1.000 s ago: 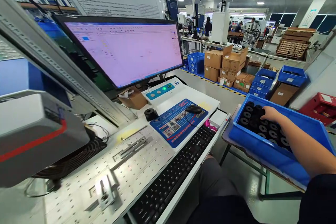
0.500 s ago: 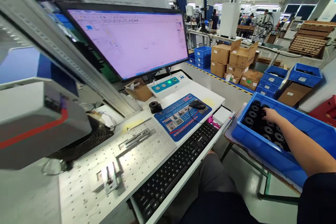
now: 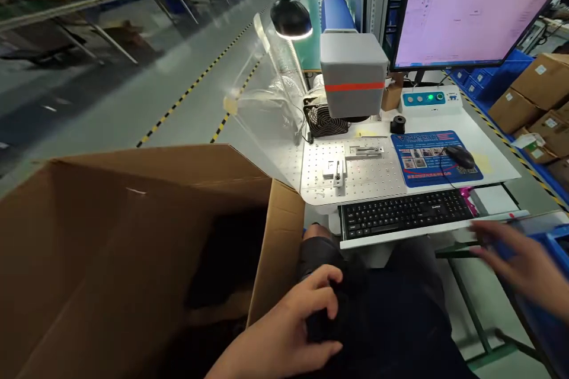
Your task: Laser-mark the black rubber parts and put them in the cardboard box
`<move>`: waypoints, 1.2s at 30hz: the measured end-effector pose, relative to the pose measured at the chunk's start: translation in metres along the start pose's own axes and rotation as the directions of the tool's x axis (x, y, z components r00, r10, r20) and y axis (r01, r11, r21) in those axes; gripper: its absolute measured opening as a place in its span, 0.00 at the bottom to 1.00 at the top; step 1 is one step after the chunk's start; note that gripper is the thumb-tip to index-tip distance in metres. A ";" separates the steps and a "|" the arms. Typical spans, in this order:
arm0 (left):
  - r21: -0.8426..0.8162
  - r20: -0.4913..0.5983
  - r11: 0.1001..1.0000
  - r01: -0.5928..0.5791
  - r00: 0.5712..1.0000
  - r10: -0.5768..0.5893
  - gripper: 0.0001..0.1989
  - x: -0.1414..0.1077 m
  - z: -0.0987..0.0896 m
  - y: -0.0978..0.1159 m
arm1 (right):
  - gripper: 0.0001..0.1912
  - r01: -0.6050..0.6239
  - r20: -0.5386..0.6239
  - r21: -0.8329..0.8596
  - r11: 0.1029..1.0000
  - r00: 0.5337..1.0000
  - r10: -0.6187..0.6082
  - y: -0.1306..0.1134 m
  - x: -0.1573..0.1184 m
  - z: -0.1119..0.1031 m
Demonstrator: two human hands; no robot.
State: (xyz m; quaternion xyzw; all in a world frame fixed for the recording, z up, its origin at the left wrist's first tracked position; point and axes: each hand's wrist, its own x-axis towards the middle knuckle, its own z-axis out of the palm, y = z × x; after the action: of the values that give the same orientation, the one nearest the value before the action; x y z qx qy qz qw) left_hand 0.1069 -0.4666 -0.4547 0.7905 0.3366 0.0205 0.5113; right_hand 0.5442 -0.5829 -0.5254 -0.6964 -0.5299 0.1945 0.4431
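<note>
My left hand [image 3: 291, 323] is low in the middle, beside the right wall of a large open cardboard box [image 3: 284, 222]. Its fingers and thumb curl round a dark patch that merges with my dark clothing, so what lies in the grip is unclear. Over at the right, my right hand [image 3: 527, 263] is blurred, with thumb and fingers apart and nothing visible between them. It is close to the blue bin [image 3: 553, 243], of which only an edge shows. Dark contents lie deep in the box's shadow, too dim to name.
A keyboard [image 3: 409, 213] on a pull-out tray sits ahead of my knees. Behind it are a perforated metal plate [image 3: 368, 180] with small fixtures, a grey machine head [image 3: 353, 74], a black ring-shaped part [image 3: 398, 125], a mouse [image 3: 460, 157] on its mat and a monitor [image 3: 471, 18].
My view has swung left, bringing the cardboard box and my left hand into sight. My right hand has come out of the blue bin, where it was among the black cylindrical parts.
</note>
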 end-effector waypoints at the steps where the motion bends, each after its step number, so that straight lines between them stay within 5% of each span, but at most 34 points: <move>1: 0.004 0.072 0.999 -0.033 0.997 0.033 0.12 0.004 0.003 0.011 | 0.26 0.073 0.234 0.007 0.997 0.970 -0.072 -0.028 0.001 0.023; 4: 0.000 0.233 0.991 -0.137 0.963 0.134 0.13 0.009 0.008 0.027 | 0.32 0.176 0.608 0.228 0.958 0.743 -0.281 -0.094 0.015 0.082; 8: -0.050 0.257 0.980 -0.192 0.946 0.198 0.12 0.003 0.006 0.021 | 0.38 0.062 0.804 0.464 0.884 0.390 -0.449 -0.124 0.029 0.137; 11: -0.139 0.221 0.974 -0.177 0.953 0.205 0.11 -0.013 0.001 0.008 | 0.35 -0.015 0.861 0.446 0.895 0.280 -0.425 -0.122 0.030 0.164; 14: -0.213 0.088 0.974 -0.082 0.991 0.103 0.12 -0.036 -0.003 -0.016 | 0.37 -0.018 0.870 0.390 0.921 0.335 -0.362 -0.118 0.036 0.176; 17: -0.266 -0.224 0.964 -0.022 0.974 -0.040 0.12 -0.050 -0.003 -0.055 | 0.33 0.077 0.759 0.317 0.945 0.578 -0.302 -0.115 0.062 0.183; 19: -0.324 -0.515 0.946 -0.036 0.845 -0.145 0.13 -0.049 -0.001 -0.086 | 0.29 0.170 0.546 0.227 0.959 0.793 -0.270 -0.110 0.090 0.195; 20: -0.352 -0.650 0.935 -0.044 0.730 -0.211 0.14 -0.047 0.000 -0.102 | 0.27 0.197 0.410 0.173 0.965 0.877 -0.252 -0.106 0.107 0.203; 22: -0.368 -0.824 0.929 -0.035 0.475 -0.309 0.16 -0.040 0.002 -0.130 | 0.27 0.206 0.170 0.085 0.975 0.961 -0.218 -0.096 0.140 0.223; 24: -0.306 -0.901 0.952 0.021 0.318 -0.297 0.17 -0.036 0.004 -0.154 | 0.28 0.185 0.031 0.050 0.981 0.982 -0.187 -0.085 0.170 0.246; 25: -0.250 -0.921 0.966 0.061 0.293 -0.257 0.16 -0.035 0.006 -0.164 | 0.28 0.172 -0.007 0.040 0.984 0.985 -0.172 -0.080 0.182 0.256; 29: -0.049 -0.948 0.988 0.147 0.305 -0.093 0.12 -0.039 0.012 -0.195 | 0.30 0.122 -0.062 -0.030 0.992 0.990 -0.124 -0.065 0.210 0.285; 33: -0.029 -0.969 0.988 0.153 0.238 -0.065 0.14 -0.038 0.015 -0.215 | 0.30 0.146 -0.046 -0.033 0.989 0.988 -0.147 -0.060 0.217 0.296; 36: -0.007 -0.974 0.992 0.128 0.225 -0.036 0.13 -0.035 0.014 -0.222 | 0.31 0.163 -0.052 -0.024 0.986 0.985 -0.164 -0.058 0.220 0.299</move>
State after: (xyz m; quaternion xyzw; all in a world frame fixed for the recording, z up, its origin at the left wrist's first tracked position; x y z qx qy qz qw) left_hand -0.0289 -0.4413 -0.6327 0.6065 0.6224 0.4671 0.1629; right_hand 0.3693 -0.2569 -0.5928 -0.6600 -0.5748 0.1334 0.4650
